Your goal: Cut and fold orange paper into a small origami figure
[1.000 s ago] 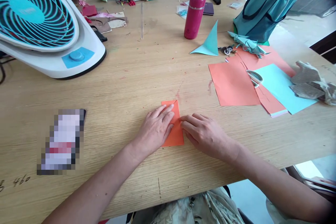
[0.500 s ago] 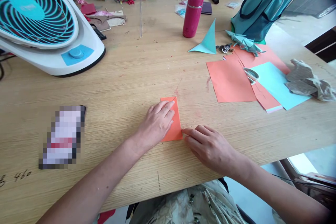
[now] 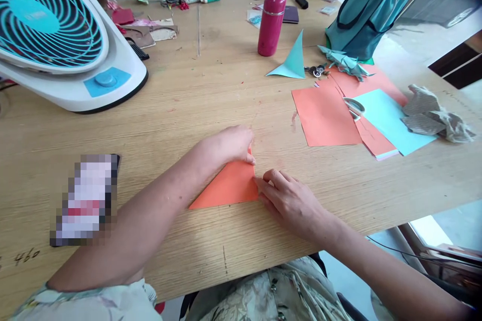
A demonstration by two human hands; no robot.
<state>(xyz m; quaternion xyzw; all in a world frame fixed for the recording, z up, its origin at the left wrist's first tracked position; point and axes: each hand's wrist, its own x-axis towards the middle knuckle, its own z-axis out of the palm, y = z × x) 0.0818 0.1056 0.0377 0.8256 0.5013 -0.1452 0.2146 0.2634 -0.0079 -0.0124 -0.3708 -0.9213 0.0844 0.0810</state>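
With fingers (image 3: 274, 178) drawn narrow, touching the right edge of the orange paper (image 3: 233, 188) with the right hand (image 3: 291, 200); curling the left hand (image 3: 239, 141) over the far tip, with thumb near fingertips and a sliver of orange between. Too hidden at both spots to tell a true grip from a mere touch. Working on the table (image 3: 161, 125), near its front edge, with one slanted side of the paper running to a point at the left. Looks like lining up a fold, judging by the placing of both hands. Calls, on that reading, for matching edge to edge, keeping steady on the right, then pressing a crease. Must mind the left forearm (image 3: 158, 200), crossing by the slanted side and covering part of the view, and coming close to the phone (image 3: 85, 195). Beyond that, well apart: to the left, a fan (image 3: 120, 70); to the right, coral sheets (image 3: 326, 118), a light-blue sheet (image 3: 399, 123), scissors handles (image 3: 353, 104) and a crumpled wrapping (image 3: 425, 118); farther back, an upright bottle (image 3: 271, 27) and a folded blue piece (image 3: 292, 62).
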